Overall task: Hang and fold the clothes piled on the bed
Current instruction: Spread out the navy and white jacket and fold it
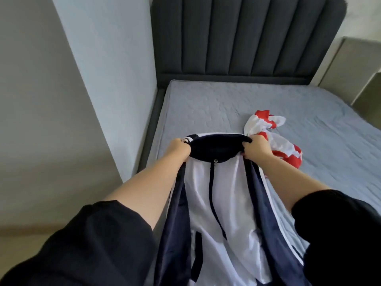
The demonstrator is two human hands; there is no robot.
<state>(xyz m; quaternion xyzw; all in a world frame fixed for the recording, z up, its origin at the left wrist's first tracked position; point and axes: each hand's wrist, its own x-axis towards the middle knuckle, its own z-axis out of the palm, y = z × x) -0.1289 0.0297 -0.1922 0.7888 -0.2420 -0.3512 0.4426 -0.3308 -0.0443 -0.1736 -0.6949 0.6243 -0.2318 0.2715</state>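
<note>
I hold up a white zip jacket (226, 203) with a navy collar and navy sleeves in front of me, over the near left part of the bed (206, 106). My left hand (178, 148) grips its left shoulder by the collar. My right hand (255, 148) grips the right shoulder. The body of the jacket hangs down between my arms, zip facing me. A crumpled red and white garment (274, 139) lies on the bed just behind my right hand.
The bed has a blue-grey quilted sheet and a dark grey padded headboard (247, 38). A pale wall (103, 58) runs close along the bed's left side. A beige piece of furniture (354, 69) stands at the far right.
</note>
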